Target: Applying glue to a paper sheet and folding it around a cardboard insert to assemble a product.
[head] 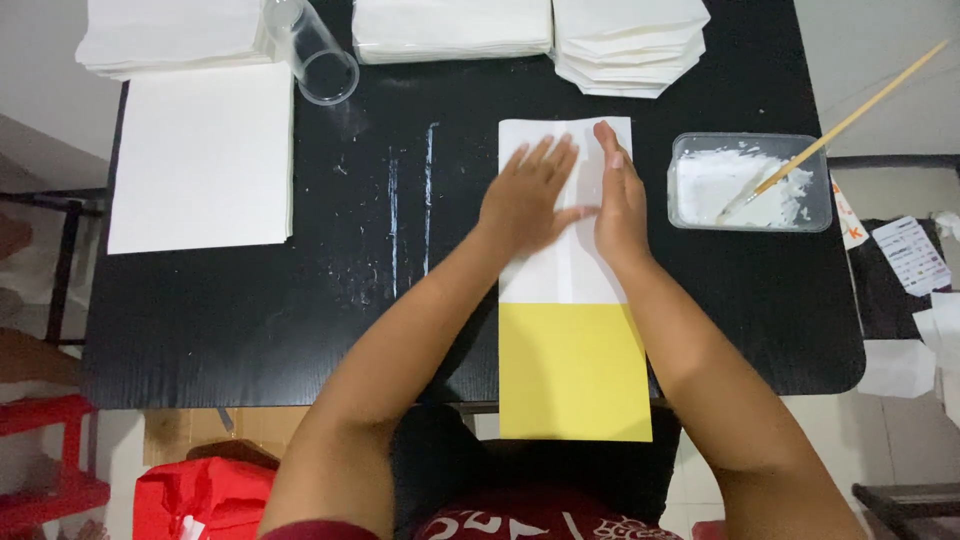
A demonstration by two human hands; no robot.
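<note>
Black table (250, 320) under me, streaked with dried white paste near the middle. Both my hands sit on a long folded paper strip (572, 275) lying lengthwise in front of me: far half white, near half yellow, the yellow end hanging over the table's near edge.

Left hand (528, 200): flat, fingers spread, palm down on the white half, gripping nothing. Right hand (620, 205): turned on edge, fingers straight and together, its side along the right part of the white half, thumb hidden, also gripping nothing. The two hands touch around the strip's centre line.

Right of the strip, near but apart: clear plastic tub (750, 182) with white paste inside. Wooden-handled brush (850, 118) leans in it, bristles in the paste, handle sticking out up and to the right past the table edge.

Far edge: stacks of white paper (450, 28), one on the right cut into angled shapes (630, 45). Clear plastic cup (315, 50) on its side between the two left stacks, mouth toward me. Large white sheet stack (200, 155) at the left, well apart from my hands.

Off the table: red bag (200, 500) on the floor at lower left, loose papers at far right.
</note>
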